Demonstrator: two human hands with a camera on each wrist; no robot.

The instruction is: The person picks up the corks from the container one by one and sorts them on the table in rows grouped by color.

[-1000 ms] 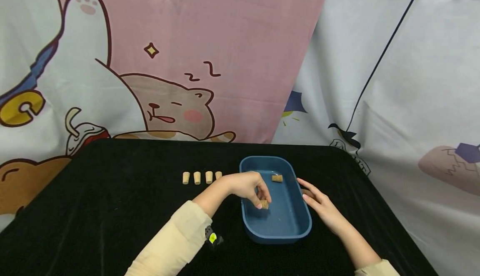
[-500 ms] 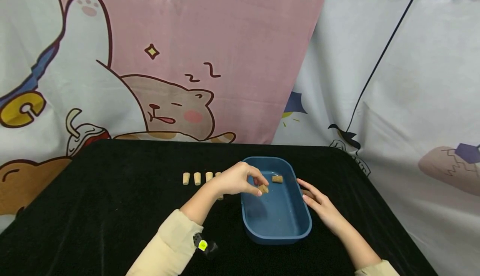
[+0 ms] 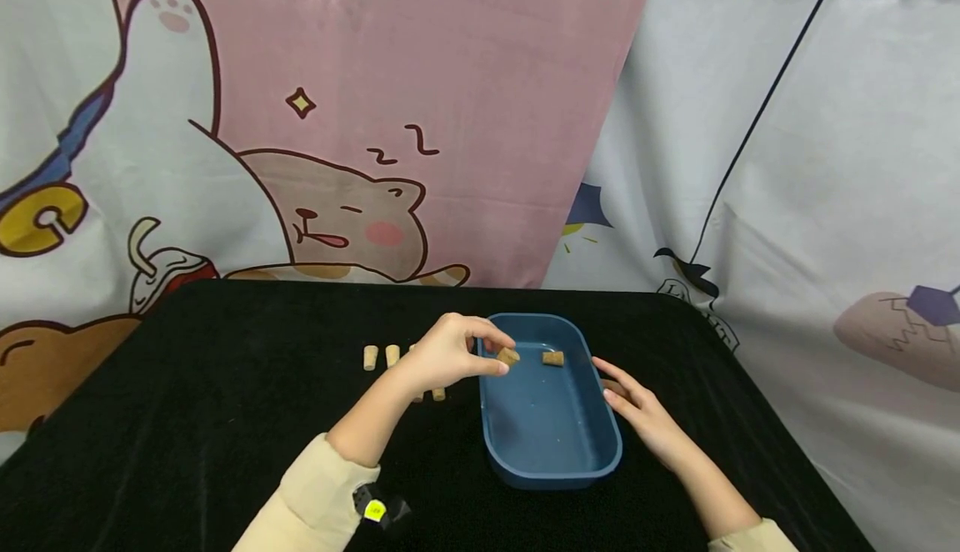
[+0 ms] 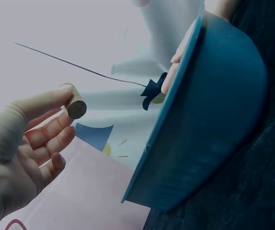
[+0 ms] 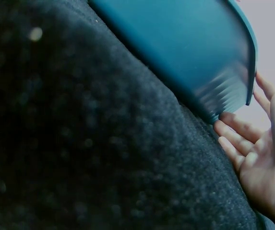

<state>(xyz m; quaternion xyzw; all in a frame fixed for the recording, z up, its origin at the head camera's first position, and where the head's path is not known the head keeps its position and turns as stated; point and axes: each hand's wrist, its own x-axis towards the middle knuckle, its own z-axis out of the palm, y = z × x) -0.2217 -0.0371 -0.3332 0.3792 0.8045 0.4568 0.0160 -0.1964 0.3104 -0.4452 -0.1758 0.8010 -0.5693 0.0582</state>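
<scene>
My left hand [image 3: 442, 356] pinches a small tapered cork [image 3: 508, 357] between thumb and fingers, raised at the left rim of the blue plastic bin [image 3: 555, 431]. In the left wrist view the held cork [image 4: 76, 104] shows its darker round end, well above the table beside the bin wall. One other cork [image 3: 553, 358] lies on its side on the bin floor toward the back. At the bin's right side, my right hand [image 3: 647, 417] touches the wall with extended fingers. The right wrist view shows its fingertips [image 5: 226, 117] at the bin's lower corner.
On the black cloth [image 3: 225, 419], left of the bin, stand several corks; a pale cork [image 3: 371, 358] is at the row's left end. Another cork [image 3: 438, 394] stands nearer, and my left hand and forearm hide part of the group. A printed curtain [image 3: 480, 118] hangs behind the table.
The left hand has lifted the cork from inside the bin and carried it up and left to the rim. My right hand has stayed at the bin's side.
</scene>
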